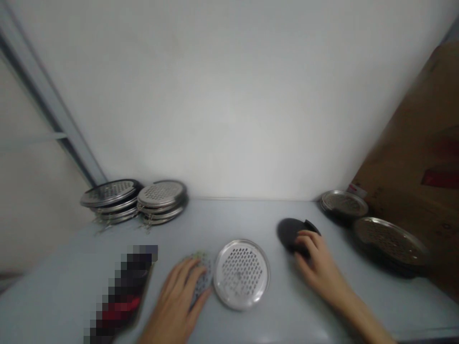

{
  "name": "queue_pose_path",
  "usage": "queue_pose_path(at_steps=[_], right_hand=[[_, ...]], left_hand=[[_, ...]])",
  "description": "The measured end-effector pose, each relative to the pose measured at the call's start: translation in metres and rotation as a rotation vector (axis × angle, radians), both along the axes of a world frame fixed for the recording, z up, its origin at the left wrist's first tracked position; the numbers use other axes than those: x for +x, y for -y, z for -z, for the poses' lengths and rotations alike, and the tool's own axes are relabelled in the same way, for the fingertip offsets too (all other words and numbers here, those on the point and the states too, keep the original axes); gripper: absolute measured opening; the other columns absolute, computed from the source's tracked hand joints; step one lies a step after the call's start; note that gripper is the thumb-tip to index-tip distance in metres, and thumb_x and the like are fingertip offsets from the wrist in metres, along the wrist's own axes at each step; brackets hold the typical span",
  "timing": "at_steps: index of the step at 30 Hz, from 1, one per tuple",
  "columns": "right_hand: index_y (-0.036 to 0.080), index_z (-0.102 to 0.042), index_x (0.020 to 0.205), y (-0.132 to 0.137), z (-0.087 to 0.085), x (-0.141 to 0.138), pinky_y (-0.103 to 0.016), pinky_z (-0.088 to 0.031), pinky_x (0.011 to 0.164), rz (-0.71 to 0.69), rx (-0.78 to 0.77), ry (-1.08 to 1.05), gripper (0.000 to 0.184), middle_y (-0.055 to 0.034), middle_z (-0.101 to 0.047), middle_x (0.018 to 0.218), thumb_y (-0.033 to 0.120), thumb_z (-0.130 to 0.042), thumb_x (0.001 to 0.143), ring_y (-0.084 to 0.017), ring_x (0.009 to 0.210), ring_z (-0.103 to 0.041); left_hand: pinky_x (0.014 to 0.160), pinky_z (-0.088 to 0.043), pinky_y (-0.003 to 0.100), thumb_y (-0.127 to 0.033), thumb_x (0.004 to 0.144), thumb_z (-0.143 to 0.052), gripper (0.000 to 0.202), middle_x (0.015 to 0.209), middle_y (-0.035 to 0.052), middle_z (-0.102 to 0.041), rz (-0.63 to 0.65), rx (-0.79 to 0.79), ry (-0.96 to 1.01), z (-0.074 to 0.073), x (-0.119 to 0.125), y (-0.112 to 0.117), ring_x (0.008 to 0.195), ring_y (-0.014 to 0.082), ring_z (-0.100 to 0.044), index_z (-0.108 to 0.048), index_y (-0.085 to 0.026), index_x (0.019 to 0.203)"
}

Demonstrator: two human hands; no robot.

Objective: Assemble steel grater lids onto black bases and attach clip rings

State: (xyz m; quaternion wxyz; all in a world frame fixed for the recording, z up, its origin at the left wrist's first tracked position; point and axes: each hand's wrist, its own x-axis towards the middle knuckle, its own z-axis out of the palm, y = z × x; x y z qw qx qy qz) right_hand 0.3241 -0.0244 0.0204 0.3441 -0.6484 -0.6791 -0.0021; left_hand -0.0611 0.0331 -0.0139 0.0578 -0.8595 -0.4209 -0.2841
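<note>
In the middle of the table lies a round metal grater plate [241, 274] with rows of holes and a raised rim. Just left of it, my left hand [181, 289] curls over a blurred, grey-blue patterned piece [205, 274], its thumb and fingers closed around it. What that piece is cannot be made out. To the right, my right hand [313, 255] grips the near right side of a black round disc [289, 231] with a raised lip. Part of the disc is hidden under the fingers.
Two stacks of round graters with black edges, one far left [111, 193] and one beside it [161, 193], stand near the wall. More metal plates [344, 203] and a larger stack [392, 241] sit at the right, by a cardboard box [412, 143]. A pixelated object [124, 296] lies front left.
</note>
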Motion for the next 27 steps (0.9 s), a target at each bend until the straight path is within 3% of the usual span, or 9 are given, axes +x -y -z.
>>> queue_pose_path(at_steps=[4, 7, 11, 15, 22, 27], right_hand=[[0.017, -0.060, 0.117, -0.025, -0.008, -0.056, -0.036, -0.052, 0.076, -0.101, -0.240, -0.213, 0.030, -0.0064, -0.070, 0.084, 0.039, -0.049, 0.098, -0.024, 0.079, -0.067], [0.017, -0.068, 0.092, -0.051, -0.013, -0.075, -0.028, -0.044, 0.061, -0.201, -0.381, -0.264, 0.023, -0.0035, -0.069, 0.069, 0.033, -0.052, 0.096, -0.019, 0.064, -0.064], [0.018, -0.065, 0.074, -0.075, -0.018, -0.075, -0.024, -0.037, 0.057, -0.276, -0.350, -0.272, 0.021, -0.0007, -0.067, 0.066, 0.024, -0.053, 0.091, -0.015, 0.061, -0.059], [0.019, -0.063, 0.078, -0.078, -0.018, -0.070, -0.025, -0.039, 0.058, -0.286, -0.282, -0.324, 0.029, -0.0005, -0.066, 0.067, 0.035, -0.047, 0.095, -0.016, 0.062, -0.058], [0.020, -0.062, 0.077, -0.083, -0.007, -0.038, -0.030, -0.043, 0.062, -0.067, -0.177, -0.454, 0.035, -0.0045, -0.068, 0.070, 0.048, -0.046, 0.090, -0.021, 0.066, -0.062], [0.021, -0.062, 0.076, -0.088, -0.005, -0.020, -0.032, -0.043, 0.063, 0.131, -0.075, -0.504, 0.032, -0.0058, -0.070, 0.070, 0.048, -0.049, 0.087, -0.024, 0.067, -0.065]], left_hand=[[0.115, -0.039, 0.059, -0.040, 0.099, -0.053, 0.037, 0.135, 0.0122, -0.065, -0.076, 0.039, -0.011, 0.001, 0.007, -0.002, 0.132, 0.0343, -0.055, -0.059, -0.023, 0.131], [0.110, -0.045, 0.057, -0.048, 0.098, -0.055, 0.046, 0.136, 0.0131, -0.065, -0.076, 0.008, -0.041, 0.003, 0.011, 0.000, 0.132, 0.0352, -0.056, -0.057, -0.022, 0.136], [0.104, -0.051, 0.050, -0.057, 0.095, -0.055, 0.059, 0.140, 0.0151, -0.063, -0.094, 0.010, -0.036, 0.016, 0.000, -0.002, 0.131, 0.0351, -0.057, -0.053, -0.020, 0.142], [0.104, -0.050, 0.053, -0.063, 0.086, -0.065, 0.069, 0.142, 0.0150, -0.061, -0.116, 0.040, -0.089, 0.020, -0.020, -0.007, 0.134, 0.0410, -0.053, -0.055, -0.022, 0.141], [0.100, -0.054, 0.046, -0.046, 0.087, -0.071, 0.056, 0.126, 0.0113, -0.068, -0.154, -0.196, -0.091, -0.016, -0.020, -0.017, 0.115, 0.0315, -0.066, -0.059, -0.023, 0.136], [0.099, -0.054, 0.044, -0.045, 0.086, -0.070, 0.052, 0.122, 0.0085, -0.070, -0.182, -0.258, -0.029, -0.038, -0.017, -0.030, 0.113, 0.0307, -0.067, -0.060, -0.022, 0.132]])
